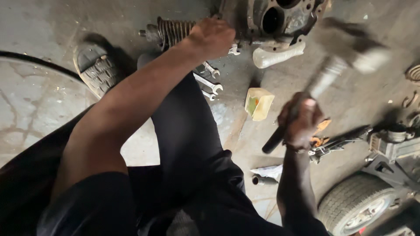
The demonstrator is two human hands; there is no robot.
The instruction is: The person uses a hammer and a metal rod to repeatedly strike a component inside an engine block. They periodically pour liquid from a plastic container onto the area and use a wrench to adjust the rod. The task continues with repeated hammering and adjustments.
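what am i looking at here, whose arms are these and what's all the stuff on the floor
This is one picture from a camera worn on a person's head, looking down at their own arms and legs. They wear dark clothes and a sandal shows at upper left.

The left hand reaches forward and rests on a greasy metal engine part with round openings, next to a coil spring. The right hand grips the dark handle of a hammer; its head is blurred, so it is moving.

On the concrete floor lie a few wrenches, a small yellowish container, a pale plastic piece below the engine part, and a short metal tube near some crumpled paper. A small tyre and other metal machinery sit at lower right.
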